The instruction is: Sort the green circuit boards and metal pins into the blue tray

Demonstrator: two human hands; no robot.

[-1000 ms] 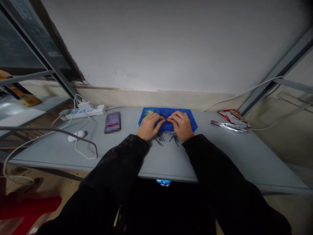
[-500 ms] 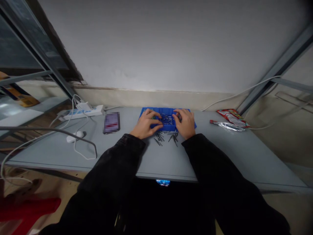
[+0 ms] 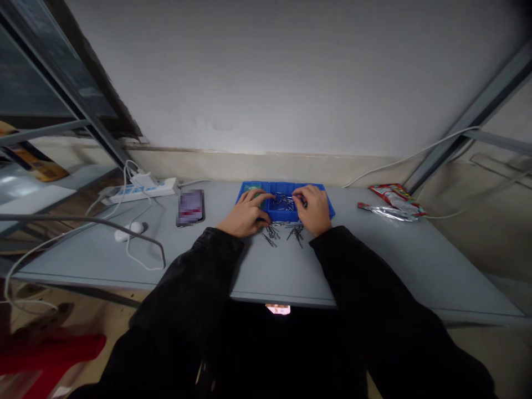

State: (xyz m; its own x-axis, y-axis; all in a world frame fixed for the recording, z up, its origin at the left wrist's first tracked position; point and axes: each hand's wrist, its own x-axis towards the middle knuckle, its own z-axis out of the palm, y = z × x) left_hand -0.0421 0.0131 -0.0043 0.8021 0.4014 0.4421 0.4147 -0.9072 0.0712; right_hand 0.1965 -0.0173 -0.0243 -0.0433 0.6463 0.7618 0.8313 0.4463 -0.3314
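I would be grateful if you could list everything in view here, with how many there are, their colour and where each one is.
table: one, pale grey, against the wall
tray: one, blue, divided, middle of the far edge
pins: many, dark metal, in the tray and loose before it
phone: one, dark, screen blurred, left of the tray
power strip: one, white, far left corner
packets: two, red and silver, right side
grey cable: one, grey, across the left end
stool: one, red, floor at lower left
left hand: one, over the tray's left side
right hand: one, at the pins in the tray
sleeves: two, black, along the table
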